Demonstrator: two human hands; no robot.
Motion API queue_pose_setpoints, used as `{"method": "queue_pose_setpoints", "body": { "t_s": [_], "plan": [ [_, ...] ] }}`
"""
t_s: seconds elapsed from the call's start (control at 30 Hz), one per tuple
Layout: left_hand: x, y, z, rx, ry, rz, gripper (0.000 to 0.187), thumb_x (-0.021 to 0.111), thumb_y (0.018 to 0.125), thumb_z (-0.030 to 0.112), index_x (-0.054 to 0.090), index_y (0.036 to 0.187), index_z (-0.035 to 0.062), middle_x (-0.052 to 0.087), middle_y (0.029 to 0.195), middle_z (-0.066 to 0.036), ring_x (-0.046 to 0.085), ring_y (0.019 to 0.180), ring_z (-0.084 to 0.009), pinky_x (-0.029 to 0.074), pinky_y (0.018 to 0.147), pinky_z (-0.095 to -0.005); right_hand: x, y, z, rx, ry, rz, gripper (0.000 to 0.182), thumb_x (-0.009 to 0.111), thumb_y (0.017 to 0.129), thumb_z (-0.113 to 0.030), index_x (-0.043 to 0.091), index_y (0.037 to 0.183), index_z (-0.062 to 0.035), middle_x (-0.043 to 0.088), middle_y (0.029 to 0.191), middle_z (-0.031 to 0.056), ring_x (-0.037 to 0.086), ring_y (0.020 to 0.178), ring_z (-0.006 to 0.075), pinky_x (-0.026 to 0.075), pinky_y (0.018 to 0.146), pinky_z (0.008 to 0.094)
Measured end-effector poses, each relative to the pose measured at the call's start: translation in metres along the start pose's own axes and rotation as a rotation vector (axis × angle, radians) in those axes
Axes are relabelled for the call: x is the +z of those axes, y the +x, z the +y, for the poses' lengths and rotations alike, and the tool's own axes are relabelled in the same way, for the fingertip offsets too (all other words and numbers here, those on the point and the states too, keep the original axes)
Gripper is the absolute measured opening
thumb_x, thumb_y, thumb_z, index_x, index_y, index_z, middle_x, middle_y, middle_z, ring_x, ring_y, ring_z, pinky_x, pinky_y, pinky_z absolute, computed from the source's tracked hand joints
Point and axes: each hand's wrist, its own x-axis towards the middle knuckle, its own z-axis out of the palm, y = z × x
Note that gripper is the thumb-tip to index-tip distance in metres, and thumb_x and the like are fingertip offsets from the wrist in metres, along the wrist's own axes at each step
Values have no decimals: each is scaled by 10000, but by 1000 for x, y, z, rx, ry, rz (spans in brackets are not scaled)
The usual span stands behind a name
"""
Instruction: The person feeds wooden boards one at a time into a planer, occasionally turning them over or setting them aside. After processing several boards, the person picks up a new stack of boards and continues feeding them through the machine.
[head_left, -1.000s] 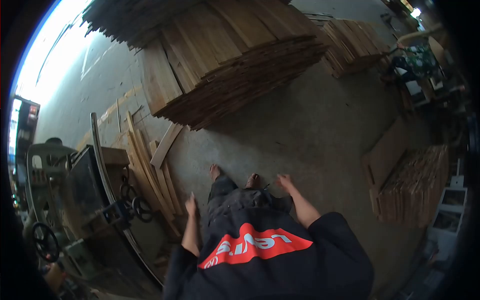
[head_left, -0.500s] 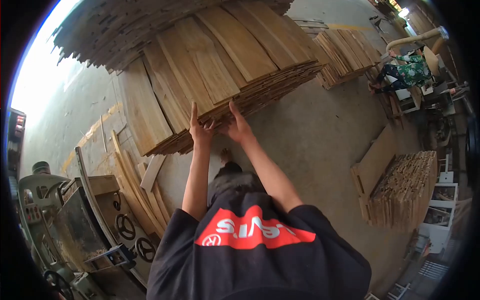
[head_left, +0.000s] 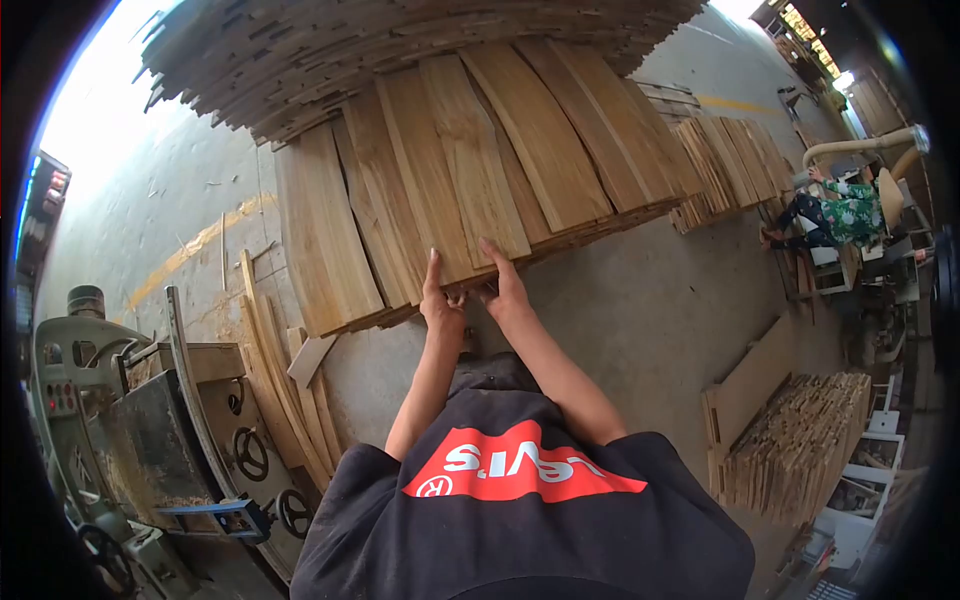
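Note:
A big stack of thin wooden boards (head_left: pixel 470 170) stands in front of me. My left hand (head_left: pixel 440 300) and my right hand (head_left: pixel 505 290) sit side by side at the near edge of the stack. Both grip the near end of a top board (head_left: pixel 465 180), thumbs lying on its upper face and fingers curled under the edge. My arms reach forward over my dark shirt with a red logo (head_left: pixel 520 475).
A green woodworking machine (head_left: pixel 130 420) with handwheels stands at my left, loose boards (head_left: pixel 280 350) leaning beside it. Another board stack (head_left: pixel 730 160) lies behind to the right, a smaller pile (head_left: pixel 790 440) at right. A seated person in green (head_left: pixel 845 210) works far right. Concrete floor (head_left: pixel 640 300) between.
A second ago my hands hung low by my legs. They rose to the stack's near edge half a second ago, and now they hold the end of a top board; I am closer.

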Motion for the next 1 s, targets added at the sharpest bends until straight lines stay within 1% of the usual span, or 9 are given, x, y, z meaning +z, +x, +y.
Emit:
{"method": "queue_pose_setpoints", "body": {
  "t_s": [0.2, 0.27, 0.37, 0.5, 0.7, 0.77, 0.83, 0.93, 1.0],
  "plan": [
    [-8, 11, -12, -17, -75, -34, 795, 893, 774, 491, 574, 1404, 125, 618, 1332, -41, 600, 1172, -225, 485, 936, -370, -22, 6, 1, 45, 79, -114, 908, 928, 768, -385, 451, 1487, -102, 527, 1414, 104, 515, 1316, 294, 489, 1051, 487],
    [-11, 8, -14, 17, -114, -119, 838, 943, 726, 412, 574, 1378, 36, 639, 1264, -70, 620, 1110, -202, 492, 885, -346, -18, 0, -1, 55, 70, -123, 898, 924, 771, -384, 452, 1482, -102, 523, 1415, 107, 505, 1328, 295, 476, 1067, 492],
    [-12, 15, -21, 82, -75, -129, 767, 878, 768, 493, 594, 1369, 110, 646, 1278, -47, 625, 1115, -227, 507, 892, -367, -13, -1, -1, 56, 184, -129, 857, 928, 761, -348, 482, 1461, -136, 532, 1397, 95, 495, 1332, 295, 458, 1081, 491],
    [-14, 5, -20, 61, -39, -56, 769, 876, 748, 514, 607, 1353, 124, 661, 1222, -19, 616, 1072, -195, 499, 862, -346, -15, -2, 2, 57, 209, -46, 762, 916, 756, -268, 534, 1408, -175, 543, 1369, 66, 520, 1271, 278, 453, 1081, 468],
    [-32, -5, -27, 40, 123, -14, 656, 857, 726, 590, 661, 1203, 183, 626, 1046, 62, 552, 889, -74, 415, 702, -269, -34, -2, 14, 44, 245, -114, 676, 903, 764, -214, 567, 1348, -166, 578, 1287, 48, 554, 1197, 248, 480, 1038, 434],
    [-33, -17, -32, 94, 80, 11, 688, 905, 671, 561, 699, 1167, 131, 656, 961, 51, 539, 720, -87, 345, 623, -268, -38, -1, 14, 30, 260, -121, 662, 902, 767, -213, 572, 1338, -160, 586, 1268, 46, 561, 1186, 245, 484, 1026, 427],
    [-33, -21, -34, 78, 87, 55, 710, 905, 674, 552, 686, 1202, 130, 655, 996, 47, 530, 724, -100, 340, 614, -267, -41, -6, 15, 38, 275, -115, 573, 876, 807, -208, 594, 1303, -147, 601, 1268, 17, 587, 1157, 197, 499, 954, 384],
    [-36, -28, -36, 72, 86, 80, 748, 902, 691, 558, 666, 1239, 107, 672, 1075, 34, 607, 802, -126, 345, 626, -241, -33, -10, 9, 35, 179, -70, 618, 878, 805, -204, 579, 1341, -138, 615, 1235, 31, 587, 1154, 222, 496, 1011, 407],
    [-33, -39, -35, 92, -10, 115, 744, 886, 750, 530, 631, 1288, 84, 679, 1134, 5, 655, 927, -158, 407, 657, -244, -21, -14, 12, 34, 157, -62, 590, 872, 815, -203, 593, 1332, -143, 633, 1225, 24, 605, 1142, 217, 503, 1000, 399]
  ]
}}
